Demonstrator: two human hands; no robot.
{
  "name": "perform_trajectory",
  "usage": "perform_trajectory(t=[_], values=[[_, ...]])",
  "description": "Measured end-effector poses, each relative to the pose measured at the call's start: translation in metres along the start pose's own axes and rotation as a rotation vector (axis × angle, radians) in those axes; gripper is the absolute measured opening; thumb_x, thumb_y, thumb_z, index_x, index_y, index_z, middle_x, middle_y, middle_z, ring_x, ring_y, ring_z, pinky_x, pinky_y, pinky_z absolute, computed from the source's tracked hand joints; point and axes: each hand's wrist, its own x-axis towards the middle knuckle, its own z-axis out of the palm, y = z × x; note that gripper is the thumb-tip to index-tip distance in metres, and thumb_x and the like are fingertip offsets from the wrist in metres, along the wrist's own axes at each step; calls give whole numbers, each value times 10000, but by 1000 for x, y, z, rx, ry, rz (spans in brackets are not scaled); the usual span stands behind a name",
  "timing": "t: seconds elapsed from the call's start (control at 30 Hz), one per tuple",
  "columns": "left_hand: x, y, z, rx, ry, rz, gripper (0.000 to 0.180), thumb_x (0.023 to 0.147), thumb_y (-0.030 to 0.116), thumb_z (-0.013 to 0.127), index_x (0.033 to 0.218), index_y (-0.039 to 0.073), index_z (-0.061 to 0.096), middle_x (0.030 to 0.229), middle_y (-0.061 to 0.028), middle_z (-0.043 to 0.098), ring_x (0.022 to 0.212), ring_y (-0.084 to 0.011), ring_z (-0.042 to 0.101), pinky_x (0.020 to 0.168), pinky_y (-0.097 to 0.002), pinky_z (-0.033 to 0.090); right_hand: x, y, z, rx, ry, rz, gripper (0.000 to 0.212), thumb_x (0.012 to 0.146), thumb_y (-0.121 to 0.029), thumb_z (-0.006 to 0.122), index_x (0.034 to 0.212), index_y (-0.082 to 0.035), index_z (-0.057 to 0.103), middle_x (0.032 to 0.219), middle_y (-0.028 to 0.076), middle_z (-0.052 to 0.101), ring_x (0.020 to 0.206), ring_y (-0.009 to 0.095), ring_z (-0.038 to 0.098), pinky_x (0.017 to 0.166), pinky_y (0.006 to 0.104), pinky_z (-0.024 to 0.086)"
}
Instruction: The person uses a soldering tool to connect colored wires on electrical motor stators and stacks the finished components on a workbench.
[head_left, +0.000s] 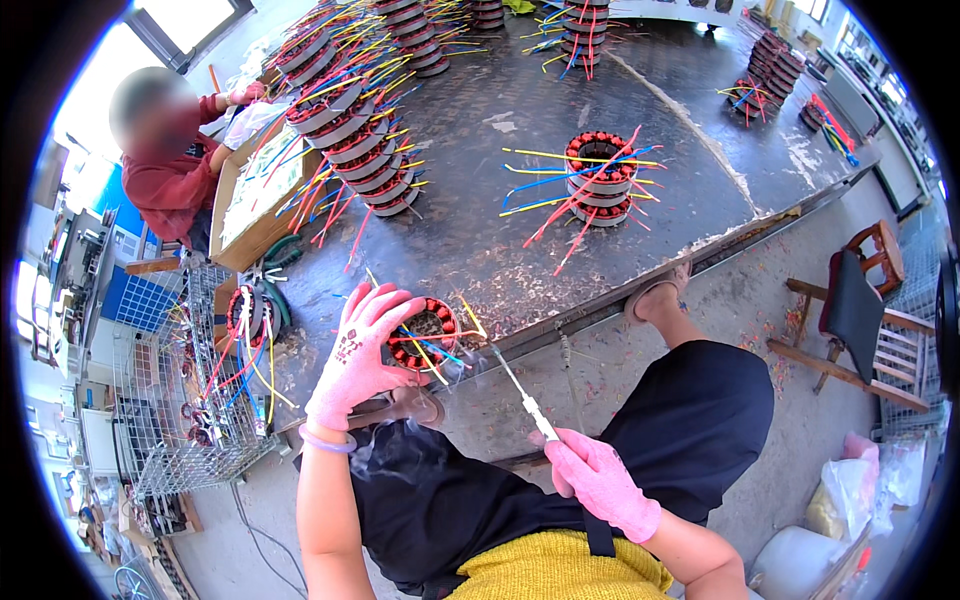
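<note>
My left hand [365, 350], in a pink glove, grips the left side of a motor stator [449, 322] at the table's near edge. Red windings line the stator's ring, and yellow, blue and red wires stick out of it. In my pink-gloved right hand [603, 483] is a soldering iron [537, 412] with a pale handle, its fingers closed round it. The iron's thin shaft points up and left, and its tip is close to a bent yellow wire [474, 318] on the stator. Thin smoke hangs around the tip and over my lap.
Stacked stators [600, 185] stand mid-table, with a taller leaning stack [365, 150] to the left. Another stator [252, 315] and green-handled pliers [282, 253] lie left of my hand. A co-worker [170, 170] sits by a cardboard box [240, 240]. A wooden chair [850, 310] stands right.
</note>
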Motion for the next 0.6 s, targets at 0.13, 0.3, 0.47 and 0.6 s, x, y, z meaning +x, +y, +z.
perform_trajectory(t=[0.13,0.3,0.47,0.6], values=[[1,0,0,1,0,0,903,473,228,903,1313,116,591,1332,-82,575,1353,-296,444,1206,-482,238,1,7,-3,-8,1,-30,339,1026,-256,491,1216,3,600,652,-7,498,575,73,452,552,260,389],[0,-1,0,8,-5,-3,905,477,242,901,1317,114,589,1325,-85,577,1353,-298,441,1207,-481,232,0,0,-2,-33,-8,9,340,1028,-264,491,1211,1,601,647,-7,494,574,70,450,551,260,388],[0,-1,0,7,-9,-4,895,490,248,896,1318,109,588,1322,-87,574,1352,-299,438,1210,-480,225,2,1,-1,22,-4,35,346,1028,-257,498,1245,-4,592,654,-19,496,576,59,447,549,247,378],[0,0,0,13,-13,-7,885,503,251,894,1320,110,585,1323,-90,570,1350,-302,438,1208,-481,224,1,6,0,77,5,13,342,1028,-240,498,1257,-3,588,662,-24,498,573,58,443,546,245,377]])
